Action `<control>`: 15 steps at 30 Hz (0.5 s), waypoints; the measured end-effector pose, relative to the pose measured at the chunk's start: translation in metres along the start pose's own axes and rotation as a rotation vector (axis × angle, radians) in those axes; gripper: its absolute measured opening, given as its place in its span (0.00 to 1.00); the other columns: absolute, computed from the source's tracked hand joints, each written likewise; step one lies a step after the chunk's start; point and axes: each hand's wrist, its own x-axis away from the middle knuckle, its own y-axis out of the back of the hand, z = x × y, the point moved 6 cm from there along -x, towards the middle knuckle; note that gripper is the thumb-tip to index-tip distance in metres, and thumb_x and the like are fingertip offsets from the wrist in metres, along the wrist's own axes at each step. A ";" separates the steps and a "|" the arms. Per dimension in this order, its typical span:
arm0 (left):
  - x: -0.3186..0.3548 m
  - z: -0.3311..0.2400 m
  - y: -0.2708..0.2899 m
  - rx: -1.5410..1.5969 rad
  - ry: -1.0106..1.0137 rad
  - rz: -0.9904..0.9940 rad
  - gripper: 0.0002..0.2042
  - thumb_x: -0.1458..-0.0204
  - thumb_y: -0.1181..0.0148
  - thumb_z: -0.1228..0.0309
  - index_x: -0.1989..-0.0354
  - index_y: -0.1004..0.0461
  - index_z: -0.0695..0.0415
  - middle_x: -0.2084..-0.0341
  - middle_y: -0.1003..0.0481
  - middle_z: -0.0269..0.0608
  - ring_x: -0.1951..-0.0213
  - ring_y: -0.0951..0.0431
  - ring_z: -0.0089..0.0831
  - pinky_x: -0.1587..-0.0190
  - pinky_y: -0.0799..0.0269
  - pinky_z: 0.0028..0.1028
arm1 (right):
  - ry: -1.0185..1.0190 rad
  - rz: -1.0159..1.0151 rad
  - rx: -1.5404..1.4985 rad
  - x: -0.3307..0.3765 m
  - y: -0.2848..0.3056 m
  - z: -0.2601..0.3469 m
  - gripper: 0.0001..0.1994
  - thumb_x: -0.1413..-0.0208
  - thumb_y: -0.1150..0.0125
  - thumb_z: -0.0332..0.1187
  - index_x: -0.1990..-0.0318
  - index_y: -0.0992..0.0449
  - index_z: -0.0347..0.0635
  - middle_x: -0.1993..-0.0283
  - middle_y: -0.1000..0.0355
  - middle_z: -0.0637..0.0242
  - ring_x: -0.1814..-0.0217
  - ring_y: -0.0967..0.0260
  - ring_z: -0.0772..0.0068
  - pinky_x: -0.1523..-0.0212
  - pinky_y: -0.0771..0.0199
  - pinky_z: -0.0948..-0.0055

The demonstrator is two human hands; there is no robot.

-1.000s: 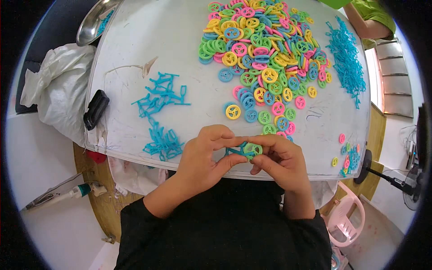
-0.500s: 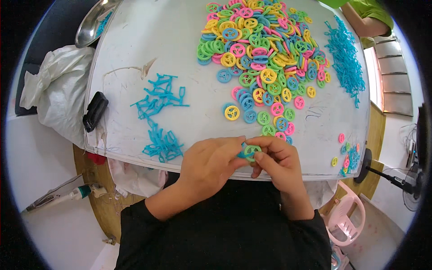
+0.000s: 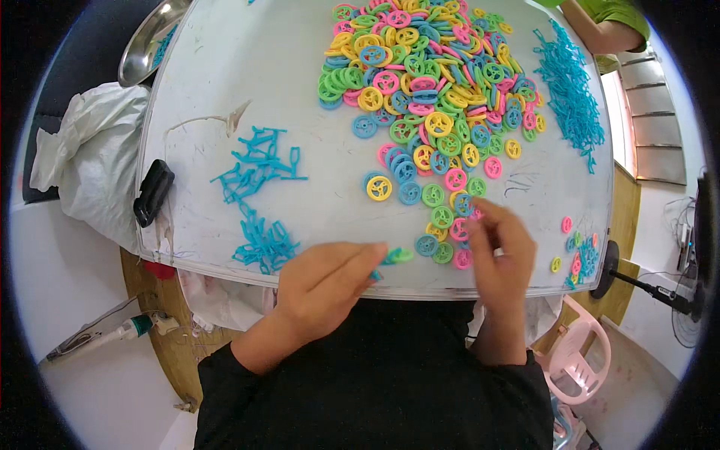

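My left hand (image 3: pixel 324 286) is closed around a small blue plastic frame (image 3: pixel 376 276), most of it hidden by the fingers. A green spoked wheel (image 3: pixel 403 256) sticks out at its fingertips, seen nearly edge-on; whether it is fixed to the frame I cannot tell. My right hand (image 3: pixel 508 259), slightly blurred, hovers over the near end of the wheel heap with thumb and index finger apart. Under and beside its fingers lie a blue wheel (image 3: pixel 463 204) and a pink wheel (image 3: pixel 463 259). The large heap of pink, yellow, green and blue wheels (image 3: pixel 439 124) spreads toward the far edge.
Loose blue frames (image 3: pixel 262 176) lie on the white table (image 3: pixel 202 217) at left, with a bigger blue pile (image 3: pixel 570 97) at far right. A black tray (image 3: pixel 154 193) sits at the left edge. Another person's arm (image 3: pixel 600 34) shows at the far right.
Both hands were together at the green wheel. My right hand has let go and moved right toward the loose wheels; my left has drawn slightly left, keeping the wheel and frame.
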 end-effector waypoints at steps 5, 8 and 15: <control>0.000 0.011 -0.001 0.037 0.265 0.004 0.21 0.56 0.35 0.83 0.49 0.23 0.61 0.64 0.22 0.47 0.64 0.20 0.41 0.64 0.25 0.30 | 0.311 0.030 0.278 -0.009 -0.004 0.028 0.15 0.56 0.30 0.25 0.57 0.21 0.39 0.62 0.27 0.58 0.61 0.31 0.56 0.59 0.30 0.62; 0.008 0.020 -0.007 0.132 0.421 0.060 0.20 0.53 0.35 0.82 0.49 0.23 0.60 0.64 0.22 0.47 0.65 0.20 0.40 0.66 0.25 0.28 | 0.317 0.110 0.394 -0.008 -0.021 0.032 0.15 0.57 0.31 0.24 0.58 0.21 0.38 0.60 0.27 0.60 0.59 0.31 0.56 0.57 0.30 0.60; 0.018 0.035 -0.021 0.684 0.905 -0.096 0.07 0.41 0.43 0.80 0.56 0.24 0.62 0.63 0.20 0.41 0.65 0.21 0.22 0.68 0.24 0.20 | 0.405 0.074 0.437 -0.006 -0.027 0.025 0.14 0.60 0.32 0.21 0.61 0.20 0.38 0.59 0.26 0.62 0.59 0.30 0.56 0.56 0.30 0.62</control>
